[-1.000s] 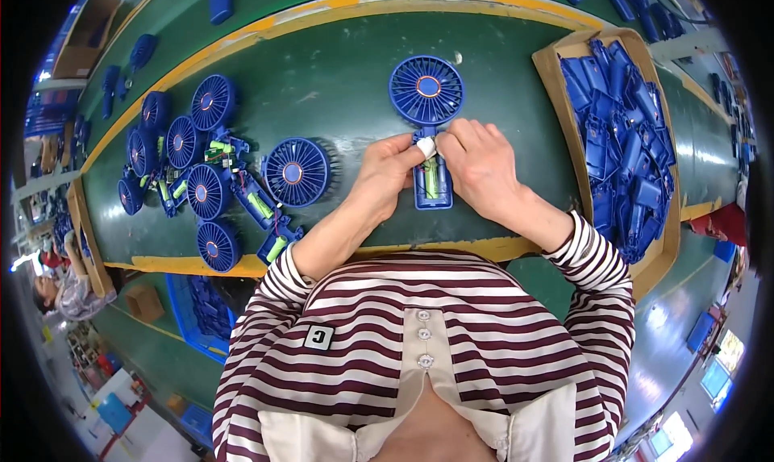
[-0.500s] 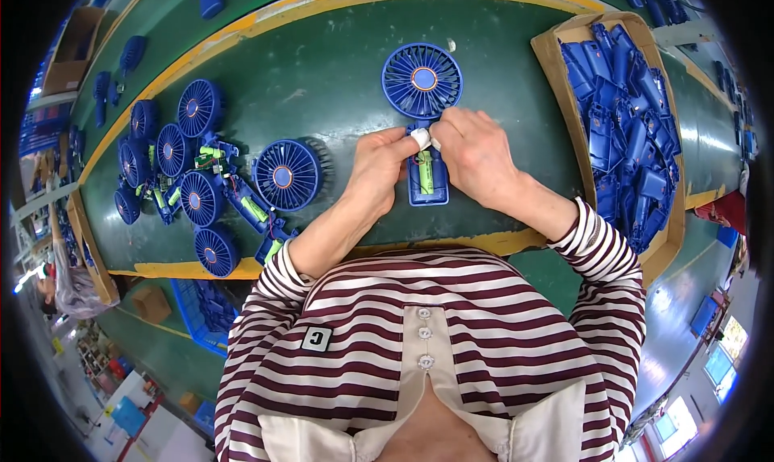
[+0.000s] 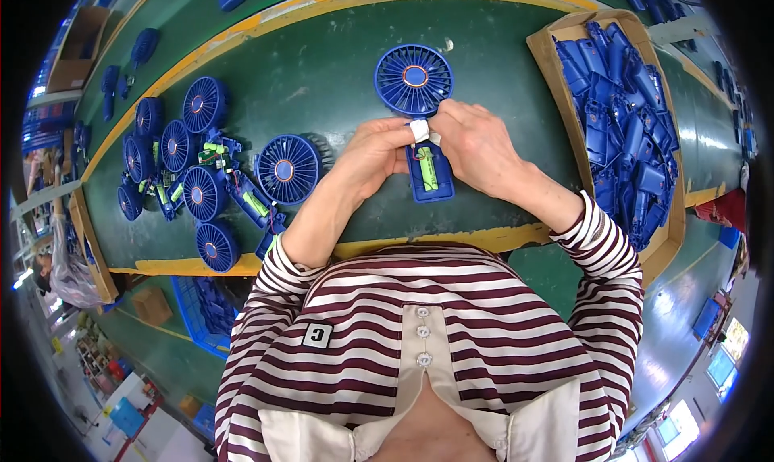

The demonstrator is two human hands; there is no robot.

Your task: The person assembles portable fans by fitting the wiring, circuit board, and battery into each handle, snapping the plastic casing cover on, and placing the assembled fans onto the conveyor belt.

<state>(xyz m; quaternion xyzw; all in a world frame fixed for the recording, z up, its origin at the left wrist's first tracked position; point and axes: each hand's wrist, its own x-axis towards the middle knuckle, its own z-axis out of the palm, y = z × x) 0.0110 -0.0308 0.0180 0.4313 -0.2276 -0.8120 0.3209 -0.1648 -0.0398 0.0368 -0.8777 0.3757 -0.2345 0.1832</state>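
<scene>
In front of me a blue handheld fan (image 3: 414,78) lies with its round grille away from me and its handle toward me. The handle is uncovered, and a green battery cell (image 3: 426,170) with thin wires shows in it. My left hand (image 3: 372,157) grips the fan at the neck from the left, its thumb wrapped in white. My right hand (image 3: 477,149) is closed at the neck from the right, fingers bent in a pinch. A small whitish piece shows between the hands; what the right fingertips hold is hidden.
Several blue fans (image 3: 200,192) with uncovered handles lie grouped at the left of the green table (image 3: 339,59). A cardboard box (image 3: 556,91) of blue handle shells stands at the right. Below the table's yellow edge at left sits a blue crate (image 3: 187,313).
The fan and both hands appear slightly shifted to the left, with the fan a little more tilted. Both hands stay closed at its neck.
</scene>
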